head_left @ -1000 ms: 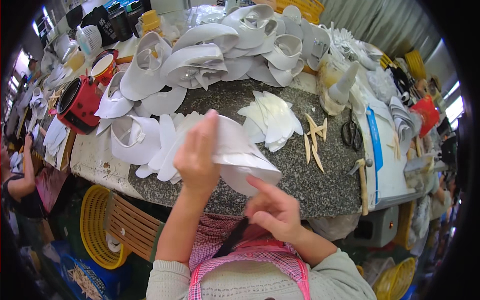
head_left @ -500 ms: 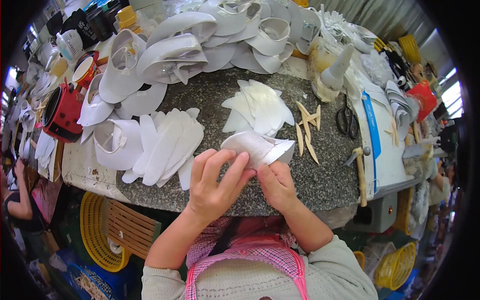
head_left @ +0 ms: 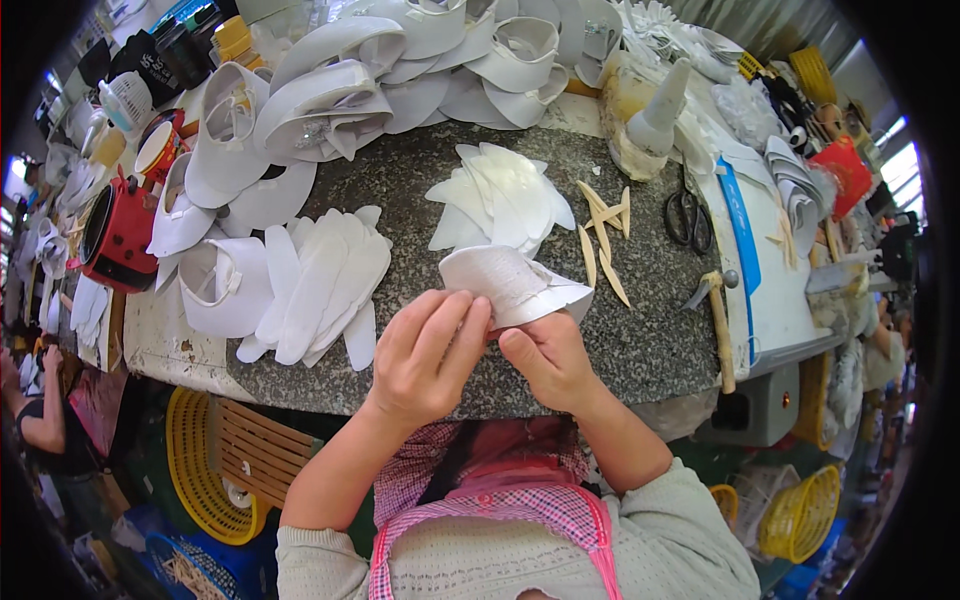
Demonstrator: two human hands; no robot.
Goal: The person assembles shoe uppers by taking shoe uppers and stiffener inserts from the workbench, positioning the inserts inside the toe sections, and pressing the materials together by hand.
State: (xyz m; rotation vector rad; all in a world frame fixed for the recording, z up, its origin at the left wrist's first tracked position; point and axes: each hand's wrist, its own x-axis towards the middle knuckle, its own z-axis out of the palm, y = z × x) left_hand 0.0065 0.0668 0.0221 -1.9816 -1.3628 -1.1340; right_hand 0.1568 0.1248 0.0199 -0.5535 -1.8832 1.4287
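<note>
A curved white shoe upper is held between both hands over the dark speckled slab. My left hand is closed on its near left edge, fingertips pressed together there. My right hand grips it from the near right, thumb bent in front and the other fingers hidden behind or inside it. Beyond the upper lies a fanned stack of pointed white pieces. Left of my hands are a pile of long white sole-shaped pieces and another white upper with a strap across it.
Many white uppers are heaped at the far side. To the right are pale pointed strips, black-handled scissors, a hammer and a white nozzle bottle. A red container stands far left; a yellow basket sits below the table.
My right hand's fingers have slid further under the upper, and its thumb has come off the surface toward me. The left fingers have drawn lower on the edge. The whole view has shifted slightly.
</note>
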